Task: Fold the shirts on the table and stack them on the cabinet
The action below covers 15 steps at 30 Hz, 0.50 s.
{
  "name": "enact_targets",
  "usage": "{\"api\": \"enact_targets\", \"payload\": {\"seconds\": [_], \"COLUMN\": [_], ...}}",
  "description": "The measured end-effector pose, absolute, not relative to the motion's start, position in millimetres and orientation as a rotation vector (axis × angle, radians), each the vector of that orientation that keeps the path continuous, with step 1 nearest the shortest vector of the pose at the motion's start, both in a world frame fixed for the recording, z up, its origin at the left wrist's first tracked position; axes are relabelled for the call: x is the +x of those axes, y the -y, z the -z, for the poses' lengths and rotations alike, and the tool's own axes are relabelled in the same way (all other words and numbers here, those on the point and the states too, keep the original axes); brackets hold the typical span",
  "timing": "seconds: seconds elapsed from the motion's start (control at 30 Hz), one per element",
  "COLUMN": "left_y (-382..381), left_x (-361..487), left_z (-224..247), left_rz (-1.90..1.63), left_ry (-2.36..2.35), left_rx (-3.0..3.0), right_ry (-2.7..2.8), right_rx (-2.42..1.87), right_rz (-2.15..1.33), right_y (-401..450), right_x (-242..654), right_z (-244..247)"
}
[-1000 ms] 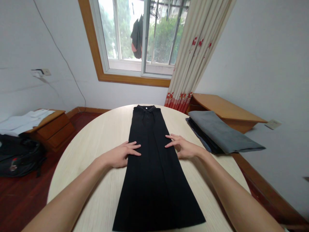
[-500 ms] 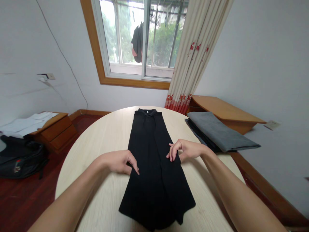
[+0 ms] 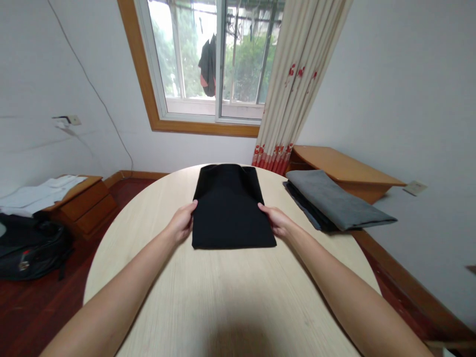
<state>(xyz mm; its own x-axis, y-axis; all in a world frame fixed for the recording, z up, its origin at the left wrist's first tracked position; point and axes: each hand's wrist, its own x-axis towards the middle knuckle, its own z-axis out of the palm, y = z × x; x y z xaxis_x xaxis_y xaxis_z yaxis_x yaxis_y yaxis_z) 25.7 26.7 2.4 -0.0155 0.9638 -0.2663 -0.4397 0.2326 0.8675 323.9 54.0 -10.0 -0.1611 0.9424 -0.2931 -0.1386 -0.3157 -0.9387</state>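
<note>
A black collared shirt (image 3: 232,213), folded over on itself into a rough rectangle, lies at the far half of the round table (image 3: 156,297). Its collar is hidden under the folded-up lower part. At its left edge my left hand (image 3: 183,221) grips the cloth, thumb on top and fingers underneath. My right hand (image 3: 277,221) pinches the right edge the same way, at about the same height. The near fold runs straight across between the two lower corners.
Folded grey and dark garments (image 3: 334,201) lie stacked at the table's right edge, partly overhanging. Behind them stands a wooden desk (image 3: 345,163). On the left are a low cabinet (image 3: 89,203) with papers (image 3: 44,191) and a black bag (image 3: 33,248). A curtain (image 3: 293,84) hangs beside the window.
The shirt's lower part has been folded up over the collar end, making it much shorter. Both hands have moved slightly away from me and now grip its sides.
</note>
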Motion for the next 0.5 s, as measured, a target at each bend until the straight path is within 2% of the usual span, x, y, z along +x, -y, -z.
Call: {"api": "enact_targets", "payload": {"seconds": [0.1,0.23,0.5], "left_y": [-41,-34,-13], "left_x": [20,12,-3], "left_z": [12,17,18], "left_rz": [-1.149,-1.142,-0.776], "left_ry": [-1.107,-1.186,-1.254], "left_rx": [0.688,0.843,1.402], "right_ry": [0.932,1.042,1.478], "right_rx": [-1.446,-1.473,-1.535], "right_rz": [-1.558,-1.539,-1.749], "right_y": [-59,-53,-37], "right_x": [324,332,351], "right_z": [21,16,0]}}
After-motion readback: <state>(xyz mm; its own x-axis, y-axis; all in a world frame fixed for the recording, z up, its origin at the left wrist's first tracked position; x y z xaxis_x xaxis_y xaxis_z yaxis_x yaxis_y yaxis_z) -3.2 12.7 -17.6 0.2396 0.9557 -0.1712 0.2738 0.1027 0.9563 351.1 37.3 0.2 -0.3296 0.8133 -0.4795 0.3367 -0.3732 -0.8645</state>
